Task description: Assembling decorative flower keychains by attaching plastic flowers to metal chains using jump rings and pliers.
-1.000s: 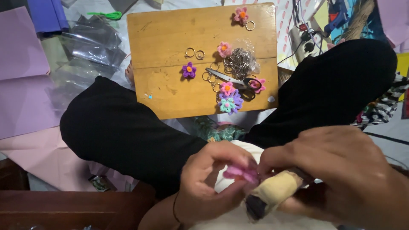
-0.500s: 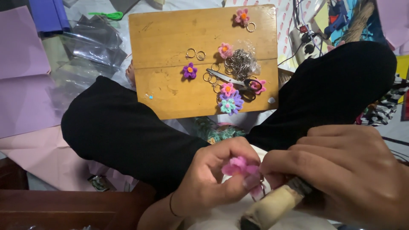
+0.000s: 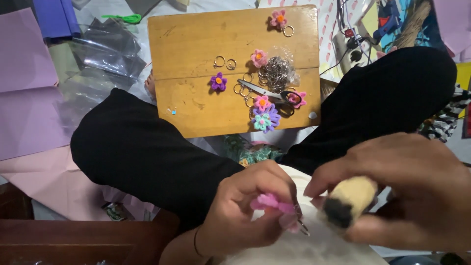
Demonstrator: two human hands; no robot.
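My left hand (image 3: 245,208) pinches a small pink felt flower (image 3: 267,202) with a metal ring or clip (image 3: 300,221) hanging from it, low in the view over my lap. My right hand (image 3: 407,191) grips a thick tan stick with a blackened tip (image 3: 346,201), its dark end pointing at the flower, close beside it. Both hands are blurred. On the wooden board (image 3: 196,44) ahead lie several felt flowers, among them a purple one (image 3: 219,81) and a stacked teal and purple one (image 3: 264,119), plus loose key rings (image 3: 224,62) and scissors (image 3: 265,92).
My crossed legs in black trousers (image 3: 147,152) frame the board. A clear bag of metal rings (image 3: 280,71) lies on the board. Purple paper sheets (image 3: 24,88) and clear plastic bags (image 3: 103,54) lie left. Cables and a power strip (image 3: 351,44) sit at upper right.
My right hand has turned the tan stick so its blackened tip faces the camera and sits higher. My left hand has shifted the pink flower slightly lower.
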